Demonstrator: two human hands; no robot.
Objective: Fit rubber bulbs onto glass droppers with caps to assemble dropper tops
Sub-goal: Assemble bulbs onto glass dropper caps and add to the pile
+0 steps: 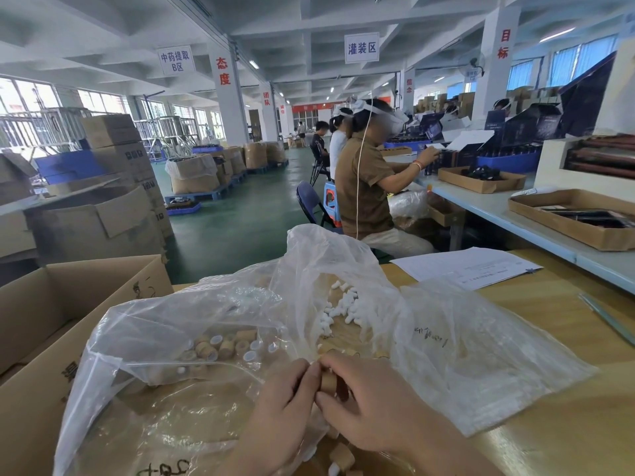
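Lower centre: left hand (281,396) and right hand (371,413) both pinch one cap (328,383) over the desk (549,389). Bulbs (343,304) and caps (223,348) fill bags (446,338) mid-frame (plenty unassembled). Judged early.

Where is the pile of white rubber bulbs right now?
Head view, centre: the white rubber bulbs lie loose inside the clear plastic bag on the table, up and to the right of the heap of tan caps.
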